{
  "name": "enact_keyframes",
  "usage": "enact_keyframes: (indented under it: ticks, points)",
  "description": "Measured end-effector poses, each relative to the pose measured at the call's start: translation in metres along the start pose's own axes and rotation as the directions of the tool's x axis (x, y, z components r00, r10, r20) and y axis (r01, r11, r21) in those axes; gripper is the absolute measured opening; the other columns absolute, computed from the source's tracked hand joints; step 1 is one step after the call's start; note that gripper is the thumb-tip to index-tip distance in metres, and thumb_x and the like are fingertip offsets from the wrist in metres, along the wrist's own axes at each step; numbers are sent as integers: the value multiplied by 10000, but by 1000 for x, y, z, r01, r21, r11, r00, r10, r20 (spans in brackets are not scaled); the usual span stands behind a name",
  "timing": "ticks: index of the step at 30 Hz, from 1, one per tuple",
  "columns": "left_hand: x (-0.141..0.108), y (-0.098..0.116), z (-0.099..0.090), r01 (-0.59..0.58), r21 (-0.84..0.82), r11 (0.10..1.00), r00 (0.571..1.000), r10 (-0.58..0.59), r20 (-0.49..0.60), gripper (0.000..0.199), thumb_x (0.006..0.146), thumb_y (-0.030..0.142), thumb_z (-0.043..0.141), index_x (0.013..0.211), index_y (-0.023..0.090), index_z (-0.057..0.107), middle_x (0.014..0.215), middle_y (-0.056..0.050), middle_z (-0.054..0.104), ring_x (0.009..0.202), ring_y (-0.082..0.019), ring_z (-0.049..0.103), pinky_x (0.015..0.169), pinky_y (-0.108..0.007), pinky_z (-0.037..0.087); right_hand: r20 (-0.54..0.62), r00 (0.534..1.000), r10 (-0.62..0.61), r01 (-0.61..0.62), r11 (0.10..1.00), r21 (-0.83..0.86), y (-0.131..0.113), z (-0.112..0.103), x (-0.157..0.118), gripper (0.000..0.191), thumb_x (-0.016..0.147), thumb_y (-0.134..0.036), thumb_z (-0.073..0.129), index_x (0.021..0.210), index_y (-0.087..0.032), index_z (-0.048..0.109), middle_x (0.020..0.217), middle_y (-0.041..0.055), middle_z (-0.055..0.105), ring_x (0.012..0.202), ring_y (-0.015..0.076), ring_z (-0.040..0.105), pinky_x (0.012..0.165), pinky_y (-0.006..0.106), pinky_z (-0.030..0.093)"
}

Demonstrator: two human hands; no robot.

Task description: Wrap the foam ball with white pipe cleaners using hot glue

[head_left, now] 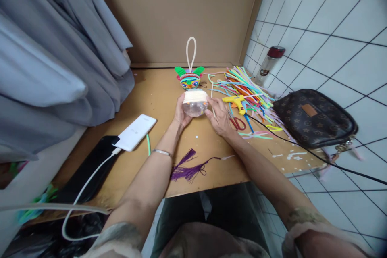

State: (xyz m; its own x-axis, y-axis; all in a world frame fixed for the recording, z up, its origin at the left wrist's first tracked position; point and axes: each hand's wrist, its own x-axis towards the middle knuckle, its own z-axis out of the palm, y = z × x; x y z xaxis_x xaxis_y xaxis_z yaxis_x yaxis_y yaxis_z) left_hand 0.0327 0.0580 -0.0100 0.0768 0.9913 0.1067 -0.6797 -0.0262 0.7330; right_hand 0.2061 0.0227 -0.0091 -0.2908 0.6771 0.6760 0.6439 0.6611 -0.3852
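1. Clear ball [196,107] sits mid-table, upper half wrapped in cream pipe cleaner, held between both hands just above the wooden table [157,88].
2. Far left: grey hanging cloth [60,48] crowds the table's left edge.
3. Black phone [87,169] near the left front corner, white power bank [135,132] partly on top of it, white cable [87,185] running off the front edge.
4. Green stick [148,144] lies just beside the power bank.
5. Purple tassel [189,167] near the front edge, between the two forearms.
6. Finished colourful ornament [190,80] with a white loop stands right behind the ball, close, touching or not unclear.
7. Right of the ball: yellow glue gun [236,101], red scissors [237,123], heap of pipe cleaners [250,88], bottle [269,64] at the tiled wall, brown bag [314,119] on the right edge.
8. Open room: bare wood left of the ball and in front of it; right side cluttered, cardboard wall behind.
9. Left hand [181,113] cups the ball's left side, fingers curled on it.
10. Right hand [220,119] grips the ball's right side, fingers partly spread.
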Motion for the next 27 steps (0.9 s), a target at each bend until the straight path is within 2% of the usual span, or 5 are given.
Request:
enact_keyframes:
  ticks: [7, 11, 14, 19, 27]
  points:
    - [9, -7, -14, -262, 425, 866, 945, 320, -69, 732, 574, 618, 847, 1127, 184, 644, 1071, -89, 756, 1043, -272, 730, 919, -363, 582, -159, 984, 85, -88, 996, -14, 12, -3, 7, 479, 1042, -424, 312, 1215, -161, 673, 1149, 146, 678, 1113, 259, 608, 977, 419, 468]
    - [8, -7, -18, -339, 578, 742, 911, 413, 5, 795, 550, 578, 881, 1184, 190, 601, 1123, -92, 728, 1032, -267, 709, 934, -381, 580, -313, 897, 310, -337, 941, -34, 25, -15, 14, 401, 1021, -317, 304, 1090, -191, 679, 1068, 111, 698, 1042, 234, 612, 935, 380, 465]
    - [6, -7, -18, -376, 703, 604, 890, 445, 94, 745, 613, 528, 850, 1220, 196, 575, 1182, -100, 686, 1061, -265, 684, 966, -399, 562, -166, 867, 470, -497, 842, -208, 24, -21, 16, 319, 982, -279, 390, 999, -179, 693, 1036, 111, 719, 1023, 244, 629, 938, 378, 441]
    - [-3, -5, -10, -439, 862, 253, 839, 460, 292, 679, 605, 352, 842, 1217, 213, 582, 1242, -89, 628, 1176, -297, 626, 1064, -447, 508, 270, 786, 556, -352, 762, -544, -1, -20, 16, 372, 928, -430, 566, 1069, -122, 719, 1133, 176, 749, 1107, 311, 656, 1017, 429, 393]
    - [-5, -4, -7, -442, 878, 181, 832, 448, 327, 663, 646, 375, 816, 1233, 206, 557, 1256, -97, 617, 1197, -300, 615, 1069, -447, 506, 362, 656, 662, -366, 699, -614, -22, -29, 21, 309, 955, -237, 482, 1126, -133, 717, 1148, 194, 743, 1064, 290, 692, 802, 339, 471]
